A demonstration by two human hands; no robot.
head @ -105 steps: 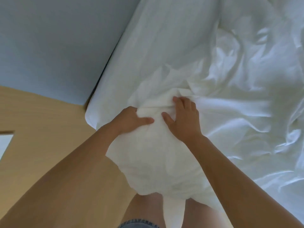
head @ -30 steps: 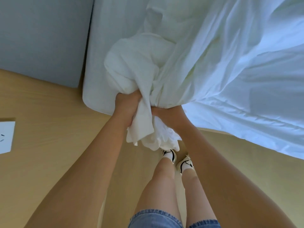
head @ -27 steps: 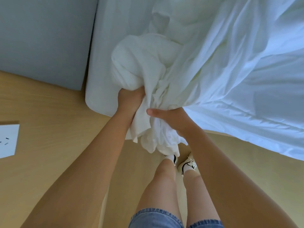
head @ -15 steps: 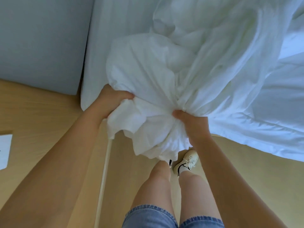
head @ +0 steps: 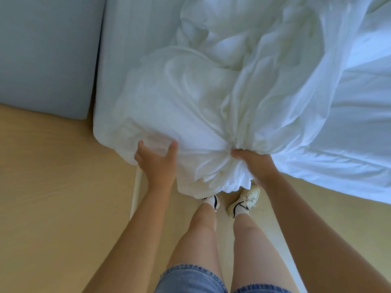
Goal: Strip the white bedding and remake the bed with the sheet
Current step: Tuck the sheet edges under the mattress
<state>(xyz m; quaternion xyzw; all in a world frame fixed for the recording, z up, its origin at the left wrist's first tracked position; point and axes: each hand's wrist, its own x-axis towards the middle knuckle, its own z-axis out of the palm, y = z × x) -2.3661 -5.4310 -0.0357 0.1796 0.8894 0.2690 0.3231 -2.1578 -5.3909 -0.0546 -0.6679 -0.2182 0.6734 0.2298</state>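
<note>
Sheet bunches mid-frame, right hand clenching its gathered neck while left hand, fingers spread, cups the lower-left bulge.

We note the bedding is plain white, with faint cream shading in its folds. The mattress side shows pale white striping. The wall panel is grey-blue. The floor is light tan. The shorts are blue denim. The sneakers are white with black marks.
</note>
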